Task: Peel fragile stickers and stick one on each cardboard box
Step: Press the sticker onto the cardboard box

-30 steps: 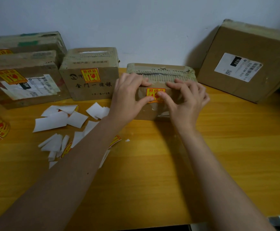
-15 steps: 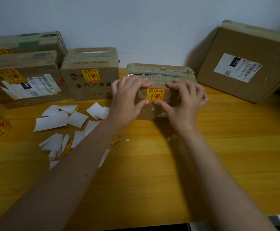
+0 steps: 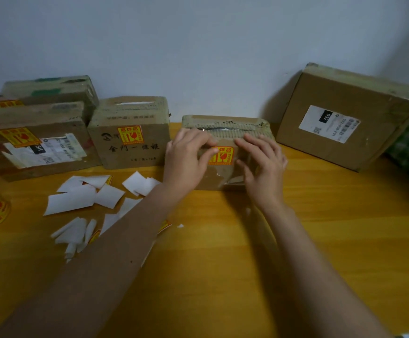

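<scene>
Four boxes carry stickers, left hand [image 3: 186, 162] and right hand [image 3: 263, 167] flat-fingered, gripping nothing, on the middle box [image 3: 225, 176] beside its sticker [image 3: 221, 156], big right box [image 3: 344, 118] still bare

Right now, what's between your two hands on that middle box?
In the head view, the fragile sticker on the box front lies between the left hand and right hand.
</scene>
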